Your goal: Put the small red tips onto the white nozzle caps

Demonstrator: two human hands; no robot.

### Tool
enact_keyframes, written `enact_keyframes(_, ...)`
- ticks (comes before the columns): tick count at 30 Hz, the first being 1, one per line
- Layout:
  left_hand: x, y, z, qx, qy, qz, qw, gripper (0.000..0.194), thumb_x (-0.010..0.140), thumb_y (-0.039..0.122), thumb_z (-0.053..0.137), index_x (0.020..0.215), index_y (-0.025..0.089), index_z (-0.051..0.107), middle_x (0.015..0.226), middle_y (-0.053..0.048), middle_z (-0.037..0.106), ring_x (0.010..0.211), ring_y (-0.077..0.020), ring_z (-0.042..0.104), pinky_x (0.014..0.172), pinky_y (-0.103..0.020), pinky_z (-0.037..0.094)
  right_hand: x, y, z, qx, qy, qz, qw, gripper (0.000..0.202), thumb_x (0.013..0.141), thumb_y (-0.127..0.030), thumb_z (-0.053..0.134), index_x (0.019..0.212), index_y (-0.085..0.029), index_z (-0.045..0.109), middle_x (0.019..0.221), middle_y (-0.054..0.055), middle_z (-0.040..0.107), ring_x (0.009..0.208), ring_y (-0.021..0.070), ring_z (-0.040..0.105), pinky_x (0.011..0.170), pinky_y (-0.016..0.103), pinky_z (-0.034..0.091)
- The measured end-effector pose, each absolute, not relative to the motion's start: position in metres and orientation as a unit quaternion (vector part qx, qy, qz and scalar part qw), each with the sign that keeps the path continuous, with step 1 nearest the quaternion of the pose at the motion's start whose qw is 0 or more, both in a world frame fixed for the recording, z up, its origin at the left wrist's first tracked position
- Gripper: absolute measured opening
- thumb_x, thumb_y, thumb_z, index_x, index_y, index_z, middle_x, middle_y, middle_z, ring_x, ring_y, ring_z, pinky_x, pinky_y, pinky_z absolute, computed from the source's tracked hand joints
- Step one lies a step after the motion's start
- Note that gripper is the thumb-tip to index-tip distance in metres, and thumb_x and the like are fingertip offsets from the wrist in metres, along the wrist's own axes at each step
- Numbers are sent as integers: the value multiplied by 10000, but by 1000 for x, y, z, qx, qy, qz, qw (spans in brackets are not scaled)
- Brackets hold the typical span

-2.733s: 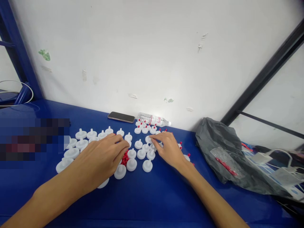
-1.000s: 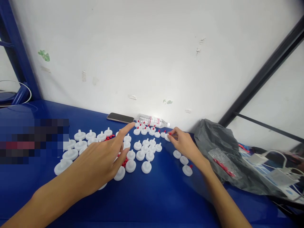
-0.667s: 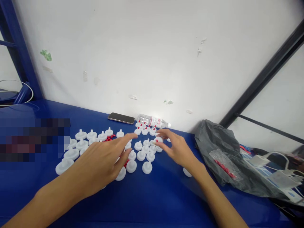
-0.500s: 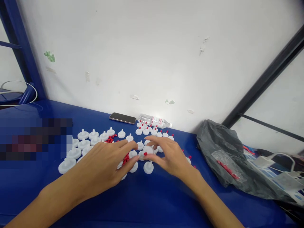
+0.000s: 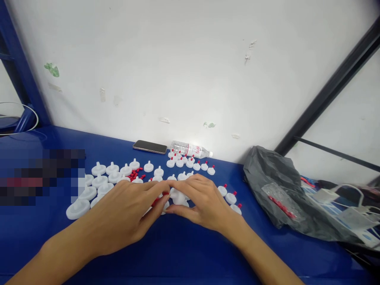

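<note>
My left hand (image 5: pixel 127 213) is closed in a pinch, with a small red cap (image 5: pixel 165 193) between thumb and index finger. The fingers of my right hand (image 5: pixel 204 202) curl round a white round lid with a spout (image 5: pixel 178 196), partly hidden by them. Both hands' fingertips meet over the table, the red cap close beside the held lid. Several white lids with bare spouts (image 5: pixel 99 169) stand left of and behind my hands. Loose red caps (image 5: pixel 135 174) lie in a pile among them, partly covered by my left hand.
White lids with red caps on their spouts stand at the back (image 5: pixel 197 165) and right (image 5: pixel 230 198). A phone (image 5: pixel 150 147) and a plastic bottle (image 5: pixel 191 149) lie by the wall. At right are a dark plastic bag (image 5: pixel 261 178), a clear bag of red pieces (image 5: pixel 282 206) and a power strip (image 5: pixel 353 221).
My right hand has moved left and its fingertips now meet my left hand's. The red tip seen by my right fingers earlier no longer shows there. The view has shifted slightly.
</note>
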State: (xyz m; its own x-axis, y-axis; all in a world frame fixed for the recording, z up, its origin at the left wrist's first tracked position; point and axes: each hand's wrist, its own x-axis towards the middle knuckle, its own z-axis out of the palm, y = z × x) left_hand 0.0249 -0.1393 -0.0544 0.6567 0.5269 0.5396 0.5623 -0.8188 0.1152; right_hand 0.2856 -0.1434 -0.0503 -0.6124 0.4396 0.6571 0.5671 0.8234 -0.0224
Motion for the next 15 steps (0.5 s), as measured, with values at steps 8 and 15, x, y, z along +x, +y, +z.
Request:
enact_keyframes(8, 28, -138, -53, -927, -263, -262, 49, 354, 1193, 194, 343, 900, 292, 515, 715, 43, 673, 537, -206, 625, 560, -398, 309, 277, -142, -52, -244, -893, -152, 348, 310, 1241, -425, 633, 1444, -203, 707, 1168, 73, 920, 898, 204, 850, 931, 366, 598)
enact_keyframes(15, 3, -146, -28, -888, -280, -364, 23, 426, 1201, 192, 333, 796, 278, 431, 600, 72, 450, 482, -143, 448, 576, -349, 342, 321, -116, -43, -366, -816, -225, 387, 218, 1214, -368, 675, 1336, -224, 783, 1157, 76, 923, 868, 237, 830, 940, 396, 563)
